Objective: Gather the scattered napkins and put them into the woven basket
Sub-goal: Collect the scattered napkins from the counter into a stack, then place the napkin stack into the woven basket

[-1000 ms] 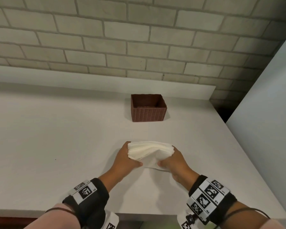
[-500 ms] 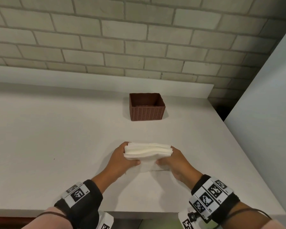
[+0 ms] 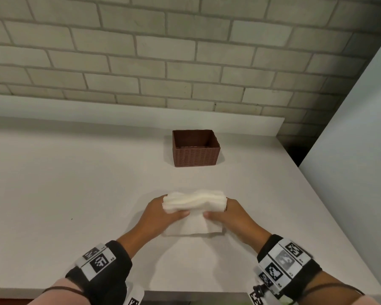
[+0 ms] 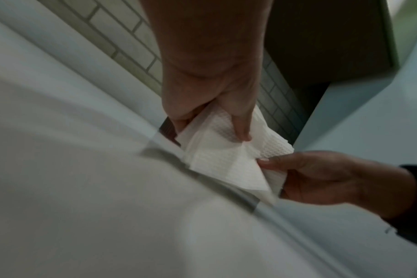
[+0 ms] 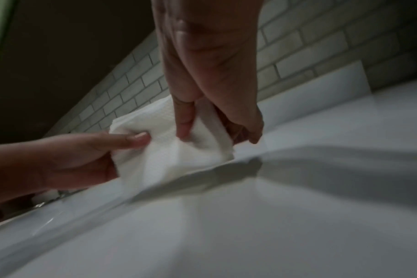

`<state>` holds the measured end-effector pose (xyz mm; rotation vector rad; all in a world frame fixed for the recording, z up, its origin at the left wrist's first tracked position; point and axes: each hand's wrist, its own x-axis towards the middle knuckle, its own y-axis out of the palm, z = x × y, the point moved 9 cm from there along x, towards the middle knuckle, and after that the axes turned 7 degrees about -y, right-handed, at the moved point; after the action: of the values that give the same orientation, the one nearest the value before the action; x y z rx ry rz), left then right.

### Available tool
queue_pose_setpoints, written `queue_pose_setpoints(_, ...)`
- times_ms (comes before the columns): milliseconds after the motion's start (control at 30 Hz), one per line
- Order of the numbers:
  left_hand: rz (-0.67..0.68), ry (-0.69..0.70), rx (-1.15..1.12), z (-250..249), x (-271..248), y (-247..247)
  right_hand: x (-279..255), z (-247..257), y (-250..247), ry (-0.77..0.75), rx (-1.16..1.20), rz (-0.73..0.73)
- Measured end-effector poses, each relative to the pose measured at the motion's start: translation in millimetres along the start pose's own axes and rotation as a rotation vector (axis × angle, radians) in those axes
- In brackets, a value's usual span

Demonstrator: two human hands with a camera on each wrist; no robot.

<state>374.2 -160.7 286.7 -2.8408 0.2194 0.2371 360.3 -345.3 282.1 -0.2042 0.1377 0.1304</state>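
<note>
A stack of white napkins (image 3: 194, 202) stands on edge above the white counter, held between both hands. My left hand (image 3: 163, 211) grips its left end, thumb in front. My right hand (image 3: 227, 211) grips the right end the same way. The bottom sheet hangs down in front and touches the counter. In the left wrist view the left hand (image 4: 212, 105) pinches the napkins (image 4: 217, 154); in the right wrist view the right hand (image 5: 214, 116) pinches the napkins (image 5: 169, 146). The brown woven basket (image 3: 196, 154) stands open and looks empty, farther back on the counter, apart from the hands.
The white counter (image 3: 75, 194) runs to a low white upstand and a grey brick wall (image 3: 163, 62). A pale panel (image 3: 350, 172) rises along the right side. The counter's front edge lies just below my wrists.
Both hands carried the napkin stack slightly forward toward the basket and squared it up; the grip on each end stayed the same.
</note>
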Motion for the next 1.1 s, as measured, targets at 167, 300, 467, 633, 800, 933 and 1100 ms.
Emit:
queue_pose_setpoints(167,0.121,-0.274,-0.280,-4.4,14.0,-0.3,12.9,8.1,2.6,0.169,0.169,0.089)
queue_pose_setpoints(300,0.240,-0.409,-0.289,-0.9,22.6,13.1,22.8,2.0,-0.2,0.300,0.200,0.075)
queue_pose_setpoints(467,0.137,-0.430,-0.301,-11.5,46.1,5.6,41.3,11.2,-8.3,0.331,0.282,0.054)
queue_pose_setpoints(633,0.134,-0.365,-0.378,-38.0,81.2,1.5,73.4,38.0,-26.7,0.207,0.334,-0.016)
queue_pose_setpoints(800,0.045,-0.184,-0.369,-79.1,124.7,-11.2,122.4,74.1,-54.2,0.051,0.226,-0.110)
queue_pose_setpoints(933,-0.072,-0.048,-0.132,-97.6,160.0,-11.3,162.6,89.9,-67.4,-0.045,0.141,-0.191)
queue_pose_setpoints(1100,-0.157,-0.076,-0.011,-92.9,196.6,-13.3,203.8,84.7,-73.2,-0.033,0.071,-0.208)
